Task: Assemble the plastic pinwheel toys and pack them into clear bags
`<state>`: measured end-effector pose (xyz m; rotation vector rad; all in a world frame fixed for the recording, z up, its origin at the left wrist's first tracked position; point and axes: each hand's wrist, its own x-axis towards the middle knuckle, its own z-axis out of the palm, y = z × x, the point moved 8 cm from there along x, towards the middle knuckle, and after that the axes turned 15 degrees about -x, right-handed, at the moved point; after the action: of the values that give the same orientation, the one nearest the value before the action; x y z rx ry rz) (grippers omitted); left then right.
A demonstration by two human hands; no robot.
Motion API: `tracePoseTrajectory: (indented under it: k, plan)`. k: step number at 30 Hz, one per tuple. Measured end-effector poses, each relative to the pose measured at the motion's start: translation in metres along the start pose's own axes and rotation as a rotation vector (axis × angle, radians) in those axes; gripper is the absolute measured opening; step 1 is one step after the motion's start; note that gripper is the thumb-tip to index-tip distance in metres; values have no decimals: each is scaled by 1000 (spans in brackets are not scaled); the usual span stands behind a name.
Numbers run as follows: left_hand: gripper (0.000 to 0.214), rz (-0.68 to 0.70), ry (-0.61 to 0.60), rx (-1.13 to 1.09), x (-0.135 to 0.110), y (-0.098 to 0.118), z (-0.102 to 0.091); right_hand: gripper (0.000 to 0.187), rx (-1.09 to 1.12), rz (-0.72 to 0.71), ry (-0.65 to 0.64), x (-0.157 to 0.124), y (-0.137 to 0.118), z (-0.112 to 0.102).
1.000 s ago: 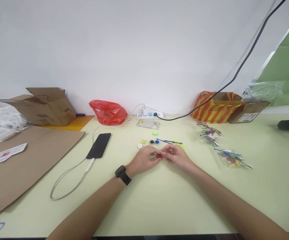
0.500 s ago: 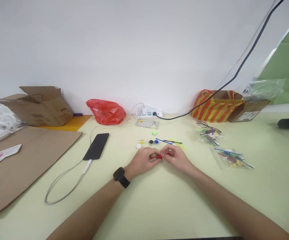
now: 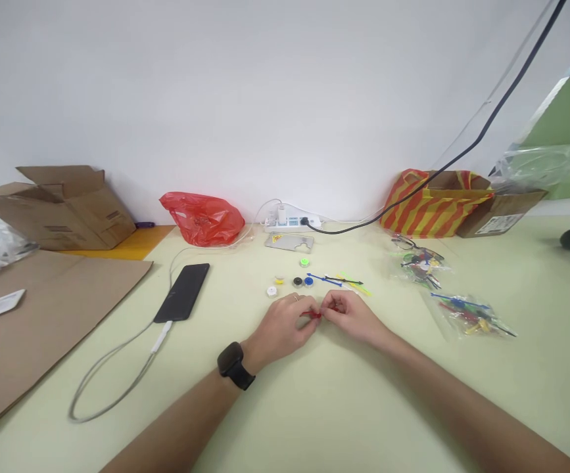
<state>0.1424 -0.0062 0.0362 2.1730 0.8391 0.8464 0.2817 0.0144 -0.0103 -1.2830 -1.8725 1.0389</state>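
A small red plastic piece (image 3: 311, 315), mostly covered by fingers, lies between my two hands just above the table. My left hand (image 3: 282, 325), with a black watch on the wrist, is closed in a pinch on it. The closed fingertips of my right hand (image 3: 352, 315) meet the same piece from the right. Beyond the hands lie a white disc (image 3: 271, 291), a yellow one (image 3: 279, 280), a black one (image 3: 298, 282), a blue one (image 3: 309, 282) and a green one (image 3: 304, 263). Right of these are a blue arrow pointer (image 3: 323, 279) and a black arrow pointer (image 3: 346, 280), with yellow-green ones beside them.
Clear bags of coloured parts (image 3: 472, 316) lie at right, glasses (image 3: 415, 246) behind. A phone (image 3: 182, 293) with a cable is at left, near a cardboard sheet (image 3: 58, 315). A power strip (image 3: 292, 223), red bag (image 3: 203, 220) and striped bag (image 3: 427, 207) stand along the wall.
The view has shifted slightly. My hands stay together at the red piece, the fingers adjusting a little, and less red shows by my right fingers.
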Motion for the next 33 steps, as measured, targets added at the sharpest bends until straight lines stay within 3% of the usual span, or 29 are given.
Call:
tracePoseTrajectory:
  k: [19,26,29,33]
  plan:
    - [11,21,-30,53,9,8,4,3,-71,-13,49,1,-3,-4]
    - [9,41,-5,142,3,10,6,6,-99,-33,20,-3,-16,-5]
    - [10,65,79,118,0,12,0,18,-94,14,81,-4,-16,-18]
    - [9,56,307,106,-1,12,-23,33,-85,105,144,-7,-11,-33]
